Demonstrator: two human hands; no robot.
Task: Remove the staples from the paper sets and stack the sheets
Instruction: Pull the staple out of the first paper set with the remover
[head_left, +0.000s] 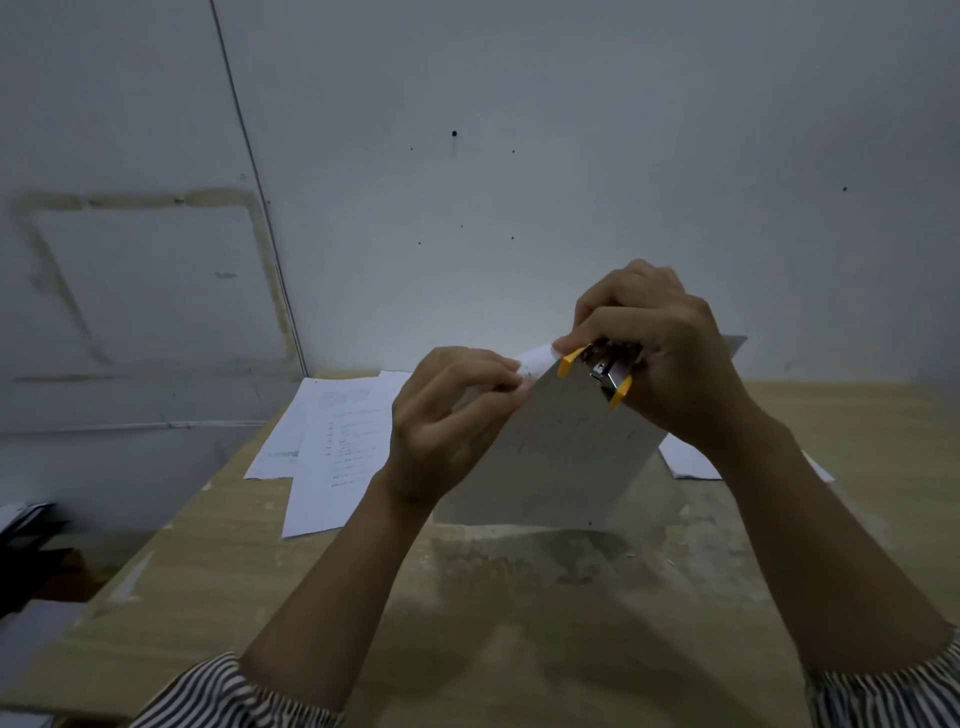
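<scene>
I hold a paper set (556, 457) up above the wooden table, its blank back facing me. My left hand (447, 421) pinches the set's upper left corner, where the top sheet is curled over. My right hand (660, 353) grips a staple remover (602, 371) with yellow tips and metal jaws, pressed against that same corner. The staple itself is hidden.
Several loose printed sheets (332, 441) lie spread on the table (519, 623) at the left, near the wall. More sheets (691, 457) lie on the right behind my right wrist. Dark objects (31, 545) sit beyond the table's left edge. The grey wall stands close behind.
</scene>
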